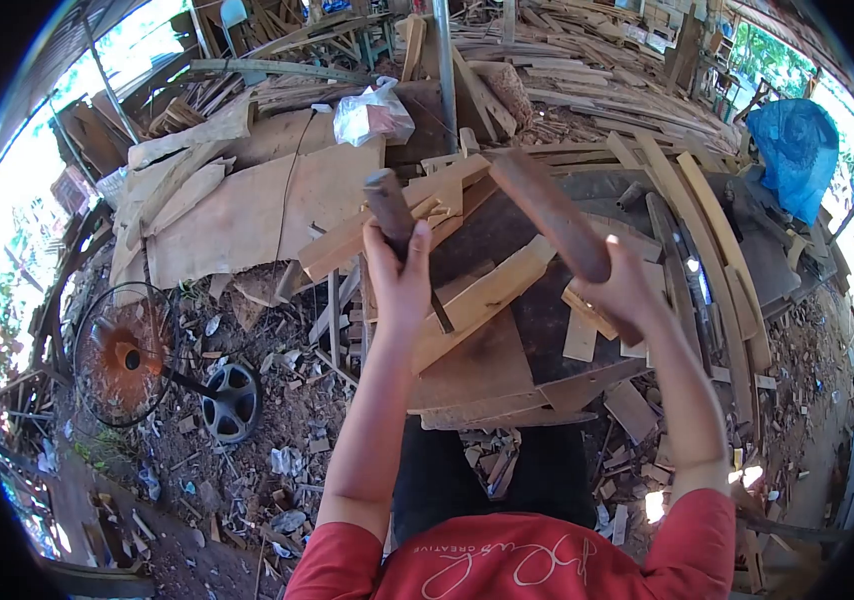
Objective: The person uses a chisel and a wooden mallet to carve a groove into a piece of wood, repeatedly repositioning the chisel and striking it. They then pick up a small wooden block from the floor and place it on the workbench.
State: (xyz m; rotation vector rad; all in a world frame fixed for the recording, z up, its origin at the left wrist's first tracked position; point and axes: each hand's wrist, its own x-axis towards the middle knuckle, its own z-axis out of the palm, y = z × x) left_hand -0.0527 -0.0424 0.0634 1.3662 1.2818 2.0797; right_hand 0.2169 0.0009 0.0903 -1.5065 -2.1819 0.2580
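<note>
My left hand (397, 272) is wrapped round the thick wooden handle of a chisel (390, 210). The chisel's narrow dark blade points down to a light wooden piece (492, 300) on the dark workbench; whether its tip touches the wood I cannot tell. In my right hand (619, 285) is a dark wooden mallet (552, 215), raised and tilted up to the left, apart from the chisel. Behind the chisel lies another light wooden beam (347, 245), sloping up to the right. Small light offcuts (580, 335) rest near my right hand.
Long curved boards (712, 235) run along the right. A metal pole (445, 75) stands behind the bench. At the left are a round fan (125, 358) and a black wheel (231, 402) on littered ground. A blue tarp (795, 155) hangs at the right.
</note>
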